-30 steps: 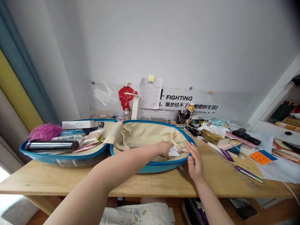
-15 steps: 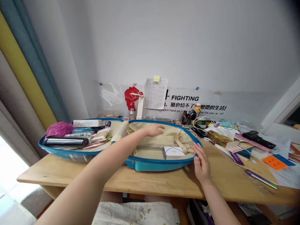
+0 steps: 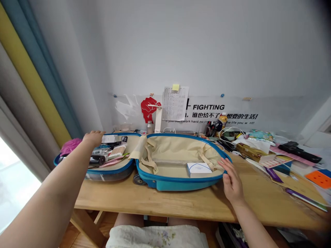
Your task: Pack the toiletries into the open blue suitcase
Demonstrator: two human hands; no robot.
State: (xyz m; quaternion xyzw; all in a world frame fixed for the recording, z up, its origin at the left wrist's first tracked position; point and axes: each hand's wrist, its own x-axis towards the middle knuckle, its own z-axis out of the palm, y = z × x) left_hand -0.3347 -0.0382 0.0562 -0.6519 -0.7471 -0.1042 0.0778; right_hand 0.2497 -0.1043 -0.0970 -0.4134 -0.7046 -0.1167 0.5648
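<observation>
A small blue suitcase lies open on the wooden desk (image 3: 181, 201). Its right half (image 3: 178, 182) has beige lining and straps, and a small white box (image 3: 198, 169) rests inside near the front right. Its left half (image 3: 108, 174) is packed with a pink bath puff (image 3: 69, 146), a white box (image 3: 110, 138), a dark tube and several small toiletries. My left hand (image 3: 93, 137) reaches over that packed half, fingers curled down by the white box; whether it grips anything is hidden. My right hand (image 3: 231, 181) lies flat on the desk, fingers against the suitcase's right rim.
The desk's right side is cluttered: a gold box (image 3: 245, 150), papers, an orange card (image 3: 320, 179), a purple pen (image 3: 305, 198), cables and a yellow bottle (image 3: 222, 120). A poster and a pinned sheet (image 3: 175, 103) hang on the wall. Curtains (image 3: 28, 79) hang at left.
My left hand left the white box in the right half and swung left across the suitcase to the packed left half. My right hand stayed at the rim. The view turned leftwards.
</observation>
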